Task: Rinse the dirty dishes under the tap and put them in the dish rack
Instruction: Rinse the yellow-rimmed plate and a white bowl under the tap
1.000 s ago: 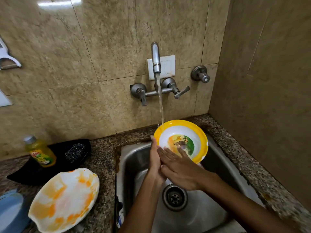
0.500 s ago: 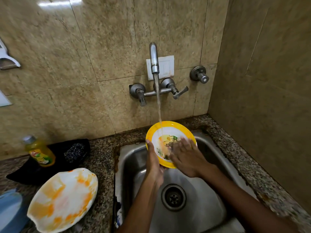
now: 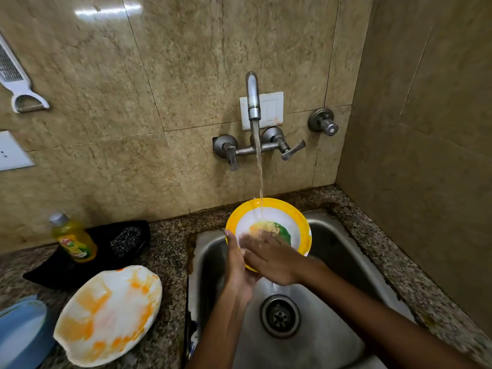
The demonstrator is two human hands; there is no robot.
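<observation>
A yellow-rimmed white bowl [image 3: 290, 215] with a green and orange picture inside is tilted under the running tap [image 3: 253, 97], over the steel sink [image 3: 343, 259]. Water falls onto its upper inside. My left hand [image 3: 237, 265] grips the bowl's left rim and underside. My right hand [image 3: 271, 259] lies flat with its fingers spread on the bowl's inside, rubbing it; its fingertips are blurred. A white plate [image 3: 106, 315] smeared with orange stains lies on the counter to the left of the sink. No dish rack is in view.
A yellow dish-soap bottle [image 3: 74, 241] and a steel scrubber [image 3: 125, 239] rest on a black tray [image 3: 64, 270] at the back left. A blue dish [image 3: 18, 334] shows at the left edge. The granite counter [image 3: 170, 251] surrounds the sink; tiled walls stand behind and right.
The bowl has shifted slightly right under the stream and turned, and my right hand has slid down across its inside. My left hand keeps its hold on the rim.
</observation>
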